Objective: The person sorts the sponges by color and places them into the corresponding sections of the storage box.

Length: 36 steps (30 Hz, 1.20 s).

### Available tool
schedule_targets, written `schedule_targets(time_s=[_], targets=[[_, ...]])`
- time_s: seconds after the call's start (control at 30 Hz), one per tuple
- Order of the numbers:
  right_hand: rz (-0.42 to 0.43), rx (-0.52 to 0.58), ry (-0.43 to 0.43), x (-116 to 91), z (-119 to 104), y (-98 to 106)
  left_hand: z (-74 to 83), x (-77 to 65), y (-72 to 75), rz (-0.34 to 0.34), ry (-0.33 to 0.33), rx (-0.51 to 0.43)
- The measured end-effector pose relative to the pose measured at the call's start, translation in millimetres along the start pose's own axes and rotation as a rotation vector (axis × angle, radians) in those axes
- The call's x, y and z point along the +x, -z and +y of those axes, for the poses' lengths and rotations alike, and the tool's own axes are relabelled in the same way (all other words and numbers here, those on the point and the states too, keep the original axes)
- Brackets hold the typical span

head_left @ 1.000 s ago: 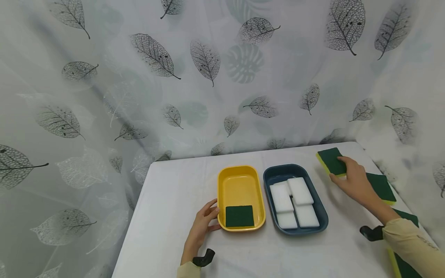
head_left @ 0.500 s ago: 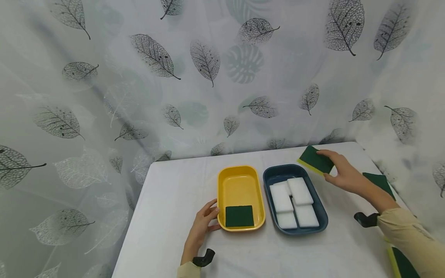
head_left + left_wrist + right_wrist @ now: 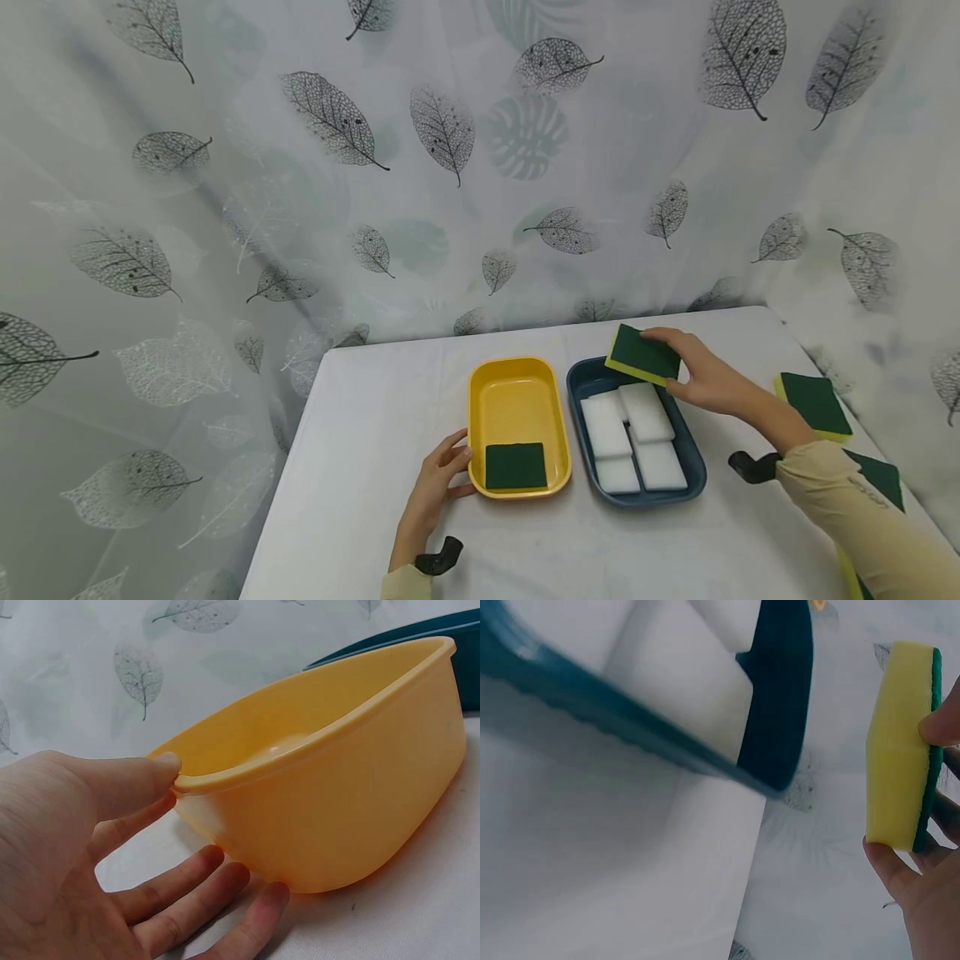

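Observation:
My right hand (image 3: 708, 375) grips a green-and-yellow scouring sponge (image 3: 643, 354), held up over the far end of the blue tray (image 3: 693, 454). In the right wrist view the thumb and fingers hold the sponge (image 3: 898, 750) by its edges, yellow side and green layer both showing. Several white sponges (image 3: 647, 412) lie in the blue tray. My left hand (image 3: 438, 475) holds the near left side of the yellow tray (image 3: 480, 400); in the left wrist view its thumb lies on the rim (image 3: 315, 754) and other fingertips touch the outer wall. One green scouring sponge (image 3: 516, 465) lies in the yellow tray's near end.
More scouring sponges lie along the table's right edge, including one behind the right forearm (image 3: 813, 404) and another partly covered by the sleeve (image 3: 881, 479). The trays stand side by side on a white table (image 3: 360, 433). A leaf-patterned curtain (image 3: 442, 217) hangs behind.
My right hand has carried the scouring sponge leftward, from the table's right part to above the far end of the blue tray. The left hand and both trays have stayed put.

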State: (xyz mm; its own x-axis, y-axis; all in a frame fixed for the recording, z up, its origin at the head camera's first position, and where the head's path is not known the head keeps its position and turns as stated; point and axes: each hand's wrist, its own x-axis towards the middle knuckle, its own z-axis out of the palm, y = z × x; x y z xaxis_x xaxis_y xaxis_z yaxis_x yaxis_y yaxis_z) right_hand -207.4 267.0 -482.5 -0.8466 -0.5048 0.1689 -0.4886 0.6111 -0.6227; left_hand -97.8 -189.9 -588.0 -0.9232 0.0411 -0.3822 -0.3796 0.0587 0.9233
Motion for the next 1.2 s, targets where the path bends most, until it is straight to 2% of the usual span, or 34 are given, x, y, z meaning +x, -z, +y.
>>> schedule_targets(time_s=[0.33,0.53,0.8,1.2], targets=[[-0.093,0.001,0.008,27.1,-22.5,-34.2,3.1,-1.8,1.3,-0.01,-0.007,-0.001],[-0.131,-0.006,0.055,39.9,-39.6,-56.1,3.1,-0.8,1.5,-0.014,-0.008,-0.002],[-0.167,0.027,0.099,54.4,-59.2,-74.8,1.9,0.0,1.1,-0.014,-0.009,-0.004],[-0.204,0.083,0.106,66.0,-70.0,-107.2,0.2,-0.2,0.4,-0.008,-0.012,-0.01]])
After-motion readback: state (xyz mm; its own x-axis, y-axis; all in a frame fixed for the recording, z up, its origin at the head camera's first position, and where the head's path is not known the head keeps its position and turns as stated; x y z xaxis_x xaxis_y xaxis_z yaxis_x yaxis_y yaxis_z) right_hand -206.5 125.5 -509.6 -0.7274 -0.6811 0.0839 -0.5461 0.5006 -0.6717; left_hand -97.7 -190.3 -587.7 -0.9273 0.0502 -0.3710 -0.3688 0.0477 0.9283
